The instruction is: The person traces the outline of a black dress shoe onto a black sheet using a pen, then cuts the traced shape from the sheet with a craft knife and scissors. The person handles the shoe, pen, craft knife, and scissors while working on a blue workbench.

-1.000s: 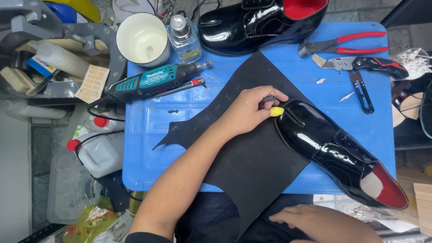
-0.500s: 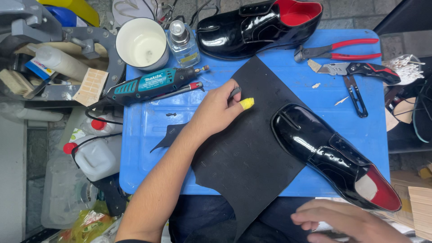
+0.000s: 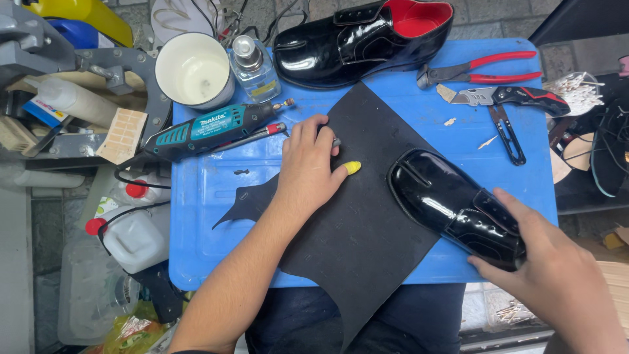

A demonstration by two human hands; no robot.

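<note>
Black sheet material [image 3: 367, 223], thin and matte, lies across the middle of the blue counter [image 3: 216, 216], with one corner pointing toward 12 o'clock and its lower part hanging over the near edge at 6 o'clock. The left hand [image 3: 308, 164] rests palm down on the sheet's 10 o'clock edge, fingers close together and curled over a thin tool whose tip shows just past the fingers; a yellow cap covers the thumb tip. On the sheet at 3 o'clock lies a glossy black shoe [image 3: 452, 203], toe toward 10 o'clock; the right hand [image 3: 557, 275] closes around its heel end at 4 o'clock. A second glossy black shoe with red lining [image 3: 360, 39] sits at 12 o'clock. At 10 o'clock lies a teal rotary tool [image 3: 209, 128], just beside the left hand, with a white cup [image 3: 193, 69] and a small clear bottle [image 3: 252, 65] beyond it. Red-handled pliers [image 3: 485, 69] and a folding utility knife [image 3: 511, 98] lie at 2 o'clock
</note>
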